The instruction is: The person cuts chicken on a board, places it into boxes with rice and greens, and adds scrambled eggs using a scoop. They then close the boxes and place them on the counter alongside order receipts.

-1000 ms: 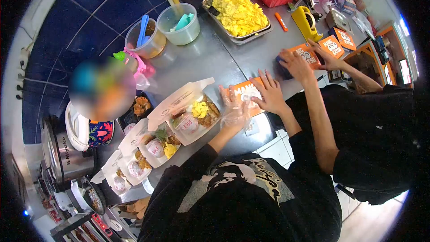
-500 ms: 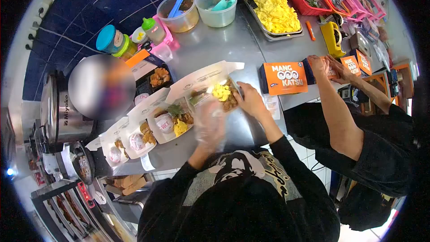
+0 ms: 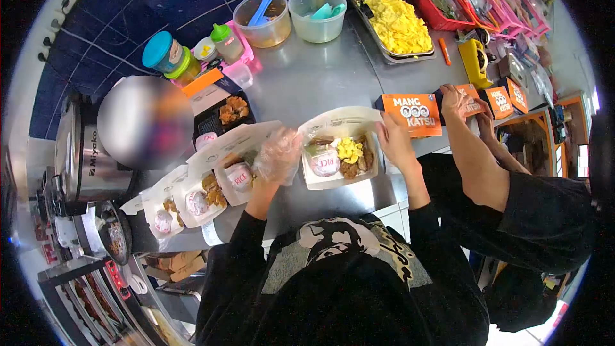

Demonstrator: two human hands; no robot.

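Observation:
An open paper meal box (image 3: 343, 183) sits between my two hands on the steel counter. In it are a wrapped rice ball (image 3: 325, 163), yellow scrambled egg (image 3: 350, 149) and browned meat pieces (image 3: 360, 165). My left hand (image 3: 278, 155), in a clear plastic glove, has its fingers at the box's left edge; the glove partly blurs them. My bare right hand (image 3: 396, 142) grips the opposite edge near the raised lid. Left of my gloved hand stands a row of similar open boxes (image 3: 216, 223) with wrapped rice and fried pieces; my left hand hides part of the nearest one.
A co-worker's hands (image 3: 456, 101) handle orange boxes at right, beside a closed orange box (image 3: 410, 116). Behind are a tray of egg (image 3: 397, 25), two plastic tubs (image 3: 317, 24) and a squeeze bottle (image 3: 225, 41). A rice cooker (image 3: 93, 154) stands at left.
The meal box with egg has come away from the row, toward the right and nearer me. My left hand has moved from over its food to its left edge.

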